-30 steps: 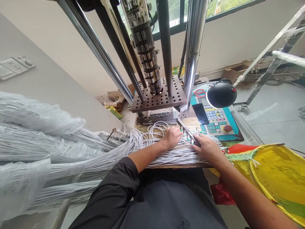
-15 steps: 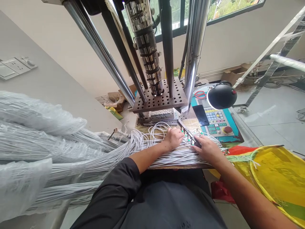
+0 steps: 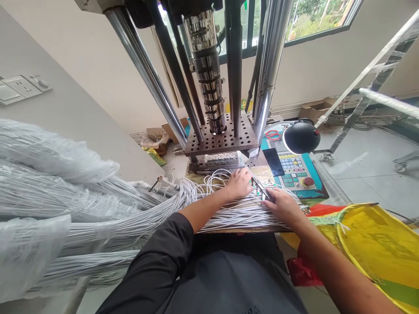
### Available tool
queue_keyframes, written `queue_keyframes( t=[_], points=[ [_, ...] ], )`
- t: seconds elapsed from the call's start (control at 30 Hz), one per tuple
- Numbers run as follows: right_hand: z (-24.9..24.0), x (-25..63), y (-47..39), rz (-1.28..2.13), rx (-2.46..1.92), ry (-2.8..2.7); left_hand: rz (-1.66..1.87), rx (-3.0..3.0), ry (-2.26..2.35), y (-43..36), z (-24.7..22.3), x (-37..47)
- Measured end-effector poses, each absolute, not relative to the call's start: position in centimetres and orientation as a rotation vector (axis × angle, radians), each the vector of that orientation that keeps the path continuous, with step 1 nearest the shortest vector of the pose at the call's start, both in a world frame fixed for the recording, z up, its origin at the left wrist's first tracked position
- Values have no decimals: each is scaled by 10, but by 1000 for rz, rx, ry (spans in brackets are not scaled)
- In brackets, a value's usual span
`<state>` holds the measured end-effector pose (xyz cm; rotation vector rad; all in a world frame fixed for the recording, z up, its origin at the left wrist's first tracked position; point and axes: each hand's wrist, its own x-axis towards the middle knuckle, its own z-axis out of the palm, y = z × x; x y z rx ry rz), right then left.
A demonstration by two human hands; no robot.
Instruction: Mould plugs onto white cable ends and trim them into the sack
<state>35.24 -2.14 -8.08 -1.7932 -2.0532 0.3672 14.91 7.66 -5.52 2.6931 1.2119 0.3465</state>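
Note:
A narrow dark metal bar (image 3: 261, 187) lies slanted over the white cables (image 3: 229, 218) on the worktable, with small green pieces along it. My right hand (image 3: 283, 204) is closed around its near end, thumb and fingers on either side. At the far end, my left hand (image 3: 240, 183) is closed with curled fingers beside the bar; what its fingertips hold is hidden. Loops of white cable (image 3: 214, 179) rise just left of that hand. Behind the hands, the press's lower metal mould (image 3: 221, 162) sits below a perforated plate (image 3: 222, 141).
Chrome columns (image 3: 144, 72) flank the press. To the right are a control panel (image 3: 294, 168) with a red button, a dark phone-like slab (image 3: 273, 161), red scissors (image 3: 272, 134) and a black lamp (image 3: 303, 136). Plastic-wrapped cable bundles (image 3: 49, 187) fill the left; a yellow bag (image 3: 379, 244) hangs right.
My left hand has moved slightly away from me, toward the bar's far end and the press. My right hand keeps its grip on the bar. The camera view has shifted a little.

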Motion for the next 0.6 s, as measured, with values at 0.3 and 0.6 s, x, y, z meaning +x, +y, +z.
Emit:
queue_keyframes(
  t=[0.3,0.6],
  points=[
    [-57,366,-14,436,-1717,-2026,284,2624,713,116,-47,151],
    [-42,357,51,438,-1395,-2104,644,2493,1174,114,-27,110]
  ],
)
